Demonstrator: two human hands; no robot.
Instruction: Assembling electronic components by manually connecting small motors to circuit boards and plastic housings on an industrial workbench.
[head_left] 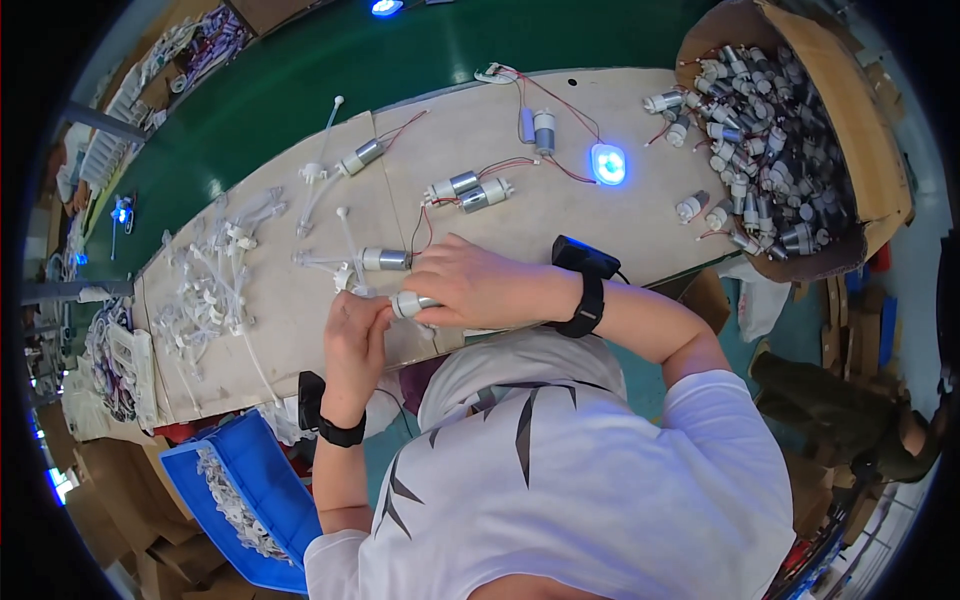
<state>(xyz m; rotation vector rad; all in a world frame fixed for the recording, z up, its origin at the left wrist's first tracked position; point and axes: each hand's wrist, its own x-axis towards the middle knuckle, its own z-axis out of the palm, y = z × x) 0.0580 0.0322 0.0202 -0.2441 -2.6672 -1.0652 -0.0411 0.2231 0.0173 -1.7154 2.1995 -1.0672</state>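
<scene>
My right hand is closed around a small motor pump, a silver cylinder with a white end, just above the near edge of the table. At that white end, the fingers of my left hand are pinched together; what lies between them is hidden. Just beyond my hands rests another motor pump with a white tube fitting at its end. Two more pumps lie side by side farther off, one behind the other. A pump with a tube lies to their left.
Clear tubes with white fittings are heaped at left. A glowing blue lamp is wired beside an upright pump. At right stands a cardboard box full of pumps. A blue bin sits lower left; a green belt runs behind.
</scene>
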